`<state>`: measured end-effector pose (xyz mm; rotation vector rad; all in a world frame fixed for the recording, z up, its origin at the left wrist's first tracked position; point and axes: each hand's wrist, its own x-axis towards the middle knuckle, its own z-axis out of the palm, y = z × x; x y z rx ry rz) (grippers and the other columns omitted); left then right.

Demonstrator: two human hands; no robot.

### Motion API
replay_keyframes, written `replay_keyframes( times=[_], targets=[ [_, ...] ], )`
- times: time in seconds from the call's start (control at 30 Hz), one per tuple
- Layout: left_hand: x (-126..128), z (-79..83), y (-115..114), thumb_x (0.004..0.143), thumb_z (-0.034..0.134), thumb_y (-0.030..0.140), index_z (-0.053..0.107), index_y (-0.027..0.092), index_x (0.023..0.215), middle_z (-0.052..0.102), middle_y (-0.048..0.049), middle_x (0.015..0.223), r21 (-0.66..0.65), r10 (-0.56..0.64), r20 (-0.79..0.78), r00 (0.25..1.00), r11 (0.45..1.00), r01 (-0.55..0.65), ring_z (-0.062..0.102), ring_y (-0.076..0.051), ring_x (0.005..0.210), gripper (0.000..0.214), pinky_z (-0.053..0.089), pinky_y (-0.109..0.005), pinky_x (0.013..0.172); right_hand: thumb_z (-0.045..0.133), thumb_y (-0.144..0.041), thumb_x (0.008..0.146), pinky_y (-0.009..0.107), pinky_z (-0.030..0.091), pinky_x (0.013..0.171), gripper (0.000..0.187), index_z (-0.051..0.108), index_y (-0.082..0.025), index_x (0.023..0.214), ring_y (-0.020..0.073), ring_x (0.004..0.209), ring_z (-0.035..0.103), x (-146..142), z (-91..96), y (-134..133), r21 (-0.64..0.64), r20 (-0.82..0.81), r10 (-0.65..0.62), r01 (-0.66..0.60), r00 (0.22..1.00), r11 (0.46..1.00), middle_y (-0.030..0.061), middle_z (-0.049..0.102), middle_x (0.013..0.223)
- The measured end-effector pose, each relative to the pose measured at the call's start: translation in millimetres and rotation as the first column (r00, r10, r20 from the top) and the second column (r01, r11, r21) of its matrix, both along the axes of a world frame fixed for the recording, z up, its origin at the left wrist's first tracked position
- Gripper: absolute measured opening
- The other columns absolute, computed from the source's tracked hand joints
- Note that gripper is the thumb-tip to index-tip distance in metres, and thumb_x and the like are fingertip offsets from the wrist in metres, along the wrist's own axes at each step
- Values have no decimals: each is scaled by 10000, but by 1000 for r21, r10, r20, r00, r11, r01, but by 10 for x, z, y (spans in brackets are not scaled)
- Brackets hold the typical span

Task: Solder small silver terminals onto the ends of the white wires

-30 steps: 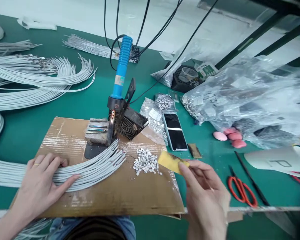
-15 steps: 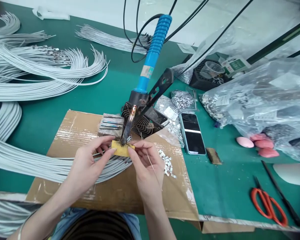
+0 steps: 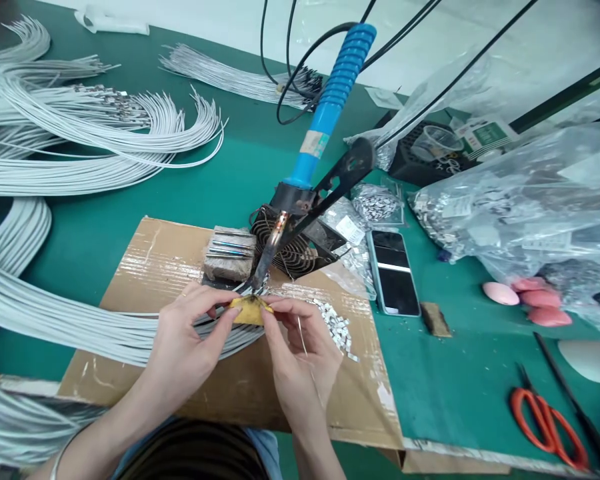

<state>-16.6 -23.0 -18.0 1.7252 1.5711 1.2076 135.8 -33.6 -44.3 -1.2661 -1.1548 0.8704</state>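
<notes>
A yellow sponge [image 3: 250, 312] with dark burnt marks is pinched between both hands, just under the tip of a blue-handled soldering iron [image 3: 310, 133]. My left hand [image 3: 193, 327] grips its left end with thumb and fingers. At the right end, my right hand [image 3: 303, 340] has its thumb and forefinger closed on it. A thin solder wire [image 3: 303, 337] runs out of my right hand's fingers. The iron's tip meets or nearly touches the sponge's upper edge; I cannot tell which. Beneath the hands lies a bundle of white cables [image 3: 130, 337].
A cardboard sheet [image 3: 350, 400] covers the bench front. Behind the hands stand a block with metal rods [image 3: 230, 257] and a fan [image 3: 293, 247]. Small metal pieces [image 3: 337, 327], a phone [image 3: 394, 272], orange-handled scissors [image 3: 547, 420] and plastic bags [image 3: 530, 193] lie to the right.
The sponge has gone from flat to bent, and its upper edge now sits lower on the iron's tip. Both hands still hold it. The whole view has shifted slightly.
</notes>
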Motion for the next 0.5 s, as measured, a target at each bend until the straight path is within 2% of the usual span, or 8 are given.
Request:
replay_keyframes(
  times=[0.17, 0.33, 0.4, 0.5],
  targets=[
    [85, -6, -3, 888, 695, 70, 743, 173, 951, 720, -3, 767, 21, 77, -34, 996, 997, -77, 632, -152, 654, 130, 529, -259, 618, 687, -94, 972, 311, 607, 873, 161, 700, -245, 1026, 175, 991, 729, -6, -25, 0, 96, 95, -38, 29, 995, 995, 24, 750, 1022],
    [153, -5, -23, 946, 653, 80, 730, 214, 1002, 784, -23, 868, 184, 46, -81, 996, 982, -31, 636, -198, 780, 165, 516, -338, 734, 691, -40, 935, 393, 599, 896, 255, 708, -259, 1064, 213, 987, 727, -21, 20, -12, 250, 225, -19, -39, 974, 967, 40, 778, 1030],
    [154, -19, -11, 950, 639, 51, 722, 209, 1015, 801, -29, 895, 233, 40, -104, 994, 972, -15, 623, -198, 779, 190, 506, -364, 782, 690, -34, 928, 389, 607, 877, 264, 715, -262, 1059, 208, 947, 730, -55, 41, 13, 265, 261, -13, -59, 965, 962, 33, 786, 1005],
    [147, -42, 5, 938, 643, 29, 731, 197, 1001, 806, -44, 877, 210, 24, -142, 990, 978, 6, 600, -218, 782, 200, 502, -384, 776, 685, -75, 947, 375, 620, 844, 210, 733, -253, 1048, 203, 904, 732, -65, 46, 61, 206, 283, -9, -52, 959, 977, 32, 783, 974]
  ],
)
